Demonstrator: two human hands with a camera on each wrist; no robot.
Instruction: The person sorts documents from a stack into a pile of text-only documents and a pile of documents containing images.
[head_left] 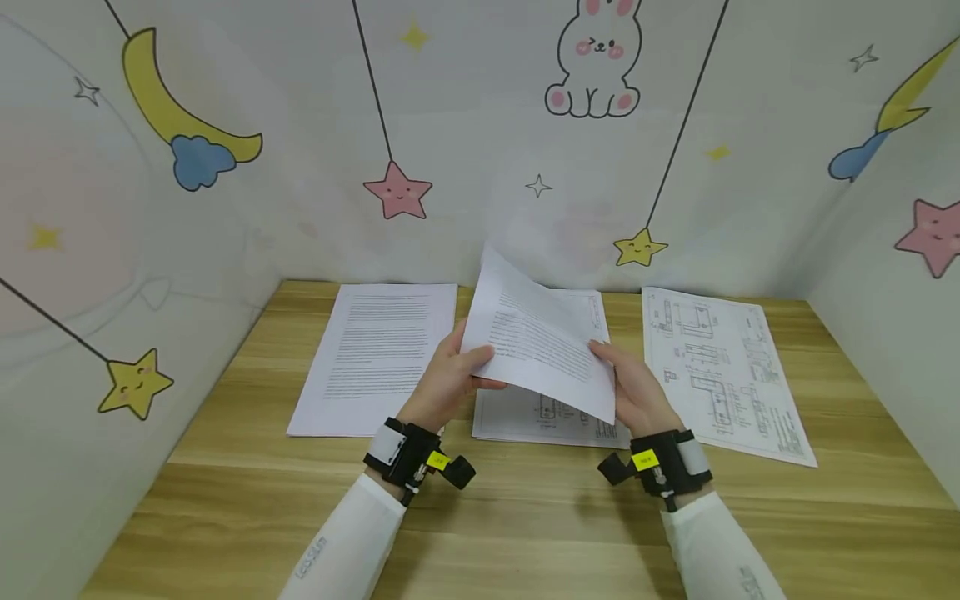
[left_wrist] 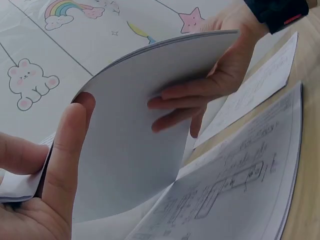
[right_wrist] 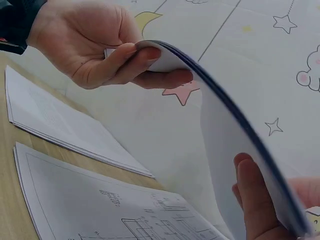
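Both hands hold a thin sheaf of printed sheets point(head_left: 536, 333) in the air above the middle of the table. My left hand point(head_left: 446, 379) grips its left edge, thumb on the text side and fingers beneath. At the right edge, my right hand point(head_left: 637, 387) pinches the sheaf, thumb on top and fingers behind. The paper bows between the hands, and its blank underside point(left_wrist: 135, 130) shows in the left wrist view. Under it lies a stack of technical drawings point(head_left: 510, 421), partly covered from the head view by the sheaf.
A stack of text pages point(head_left: 375, 350) lies on the left of the wooden table point(head_left: 525, 533). On the right is another stack of drawings point(head_left: 720, 375), slightly turned. White walls point(head_left: 480, 100) with cartoon prints stand behind and at both sides.
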